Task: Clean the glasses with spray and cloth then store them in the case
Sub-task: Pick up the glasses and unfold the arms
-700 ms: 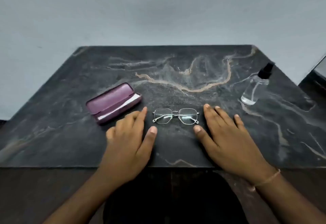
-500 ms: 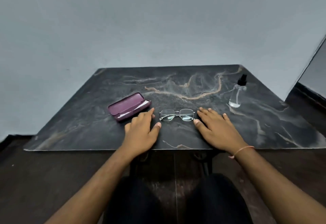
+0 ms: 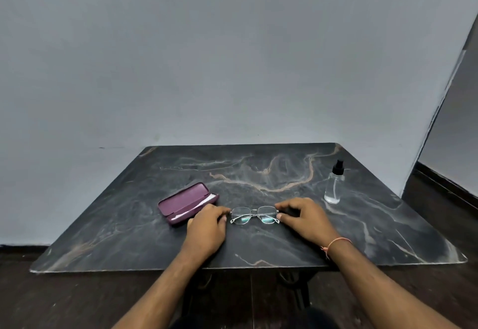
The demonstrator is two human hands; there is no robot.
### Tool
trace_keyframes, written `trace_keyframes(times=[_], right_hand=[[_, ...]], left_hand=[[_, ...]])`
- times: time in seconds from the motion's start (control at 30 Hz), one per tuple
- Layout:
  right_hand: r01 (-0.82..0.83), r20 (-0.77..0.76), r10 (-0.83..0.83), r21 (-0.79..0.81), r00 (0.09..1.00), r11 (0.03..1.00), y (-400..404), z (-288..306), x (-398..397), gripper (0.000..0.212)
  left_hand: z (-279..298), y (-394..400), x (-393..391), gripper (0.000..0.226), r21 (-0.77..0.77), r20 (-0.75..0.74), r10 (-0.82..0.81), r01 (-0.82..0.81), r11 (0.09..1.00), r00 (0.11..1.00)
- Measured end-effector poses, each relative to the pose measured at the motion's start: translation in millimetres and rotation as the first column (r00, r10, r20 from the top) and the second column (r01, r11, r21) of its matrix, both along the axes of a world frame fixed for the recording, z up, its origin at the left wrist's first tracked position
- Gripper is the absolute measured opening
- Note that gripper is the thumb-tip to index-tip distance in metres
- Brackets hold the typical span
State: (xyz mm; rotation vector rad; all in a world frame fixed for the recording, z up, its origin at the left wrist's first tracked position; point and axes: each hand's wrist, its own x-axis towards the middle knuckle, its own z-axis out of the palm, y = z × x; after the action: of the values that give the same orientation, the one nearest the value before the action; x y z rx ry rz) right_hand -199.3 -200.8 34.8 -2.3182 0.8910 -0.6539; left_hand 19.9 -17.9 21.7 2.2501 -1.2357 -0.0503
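Thin metal-framed glasses [image 3: 254, 215] lie folded on the dark marble table [image 3: 258, 240], lenses facing me. My left hand [image 3: 207, 227] pinches the frame's left end, and my right hand [image 3: 302, 218] pinches its right end. A maroon glasses case [image 3: 187, 203] lies open just left of my left hand, with a white cloth [image 3: 204, 203] showing along its near side. A clear spray bottle [image 3: 334, 183] with a black nozzle stands upright at the right, apart from my right hand.
The table stands against a grey wall [image 3: 232, 57]. Its front edge [image 3: 181, 269] runs just under my forearms. Dark floor [image 3: 64, 300] shows below and to the right.
Both hands went from lying flat beside the glasses to curling in and gripping the frame's two ends. The camera has tilted up and back, so the table looks smaller.
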Motion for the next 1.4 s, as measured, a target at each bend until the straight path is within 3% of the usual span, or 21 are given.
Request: trace_keyframes(times=[0.13,0.23,0.37,0.43,0.53,0.67,0.9,1.13,1.27,1.4], right_hand=[[-0.042,0.024,0.043,-0.051,0.999,0.998,-10,-6,1,0.012],[-0.064,0.068,0.067,-0.039,0.995,0.997,-11,-9,2,0.016],[-0.077,0.245,0.065,0.040,0.967,0.996,-19,-12,4,0.028],[-0.071,0.318,0.050,0.055,0.947,0.996,-19,-16,4,0.024],[-0.049,0.427,0.005,0.093,0.904,0.994,-19,-21,4,0.018],[-0.081,0.536,-0.015,0.155,0.844,0.985,-17,-17,7,0.016],[-0.107,0.588,-0.025,0.189,0.809,0.976,-15,-11,18,0.017],[-0.083,0.587,-0.023,0.152,0.809,0.985,-21,-14,15,0.018],[-0.080,0.604,-0.005,0.114,0.797,0.990,-20,-14,12,0.010],[-0.085,0.602,0.013,0.091,0.799,0.992,-20,-13,12,0.020]], left_hand=[[-2,-4,-1,0.032,-0.041,-0.024,-0.007,0.006,0.999,1.000],[-7,-3,1,0.025,-0.129,-0.084,-0.020,0.009,0.992,0.996],[-10,-6,2,0.017,-0.280,-0.198,-0.061,0.003,0.960,0.978],[-12,-7,2,0.018,-0.362,-0.271,-0.099,-0.006,0.932,0.957],[-14,-13,2,0.024,-0.482,-0.404,-0.211,-0.011,0.876,0.890],[-4,-25,-2,0.025,-0.608,-0.585,-0.385,-0.072,0.791,0.714],[4,-39,-5,0.038,-0.665,-0.547,-0.459,-0.030,0.746,0.701],[-1,-40,-11,0.053,-0.695,-0.450,-0.444,0.009,0.719,0.775],[-4,-41,-14,0.045,-0.697,-0.366,-0.415,0.050,0.715,0.833],[-6,-41,-16,0.035,-0.727,-0.234,-0.335,0.064,0.684,0.913]])
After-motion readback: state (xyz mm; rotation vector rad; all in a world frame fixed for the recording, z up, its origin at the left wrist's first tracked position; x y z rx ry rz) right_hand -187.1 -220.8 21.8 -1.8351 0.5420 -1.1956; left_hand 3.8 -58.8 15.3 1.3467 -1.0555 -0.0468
